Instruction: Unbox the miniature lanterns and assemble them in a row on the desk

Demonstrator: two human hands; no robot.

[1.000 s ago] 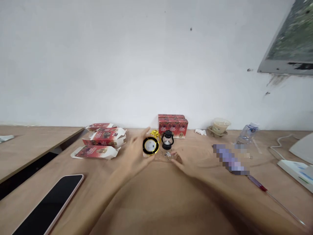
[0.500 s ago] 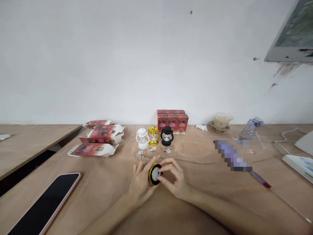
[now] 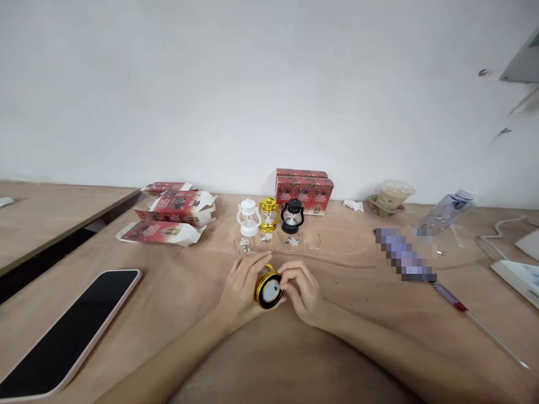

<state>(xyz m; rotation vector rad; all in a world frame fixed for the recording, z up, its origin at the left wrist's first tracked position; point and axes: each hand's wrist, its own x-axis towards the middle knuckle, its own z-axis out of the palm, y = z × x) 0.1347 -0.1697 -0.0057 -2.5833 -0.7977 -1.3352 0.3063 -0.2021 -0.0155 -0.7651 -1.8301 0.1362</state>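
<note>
My left hand is wrapped round a small gold lantern, tipped so that its underside faces me. That underside has a black rim and a pale round plate with a small dark slot. My right hand is closed in a pinch, thumb and fingertips at the right edge of the base; whatever may be between them is hidden. Beyond my hands stand a white lantern, another gold lantern and a black lantern. In front of them lie bent wire handles and small white pieces.
Several red boxes are stacked by the wall. Opened red cartons and a phone lie left. On the right are a lidded cup, a plastic bottle, a screwdriver and a blurred-out purple item.
My right fingers have drawn back from the middle of the lantern's base to its right edge. The lantern has turned slightly, showing more of its gold side. The camera view has shifted.
</note>
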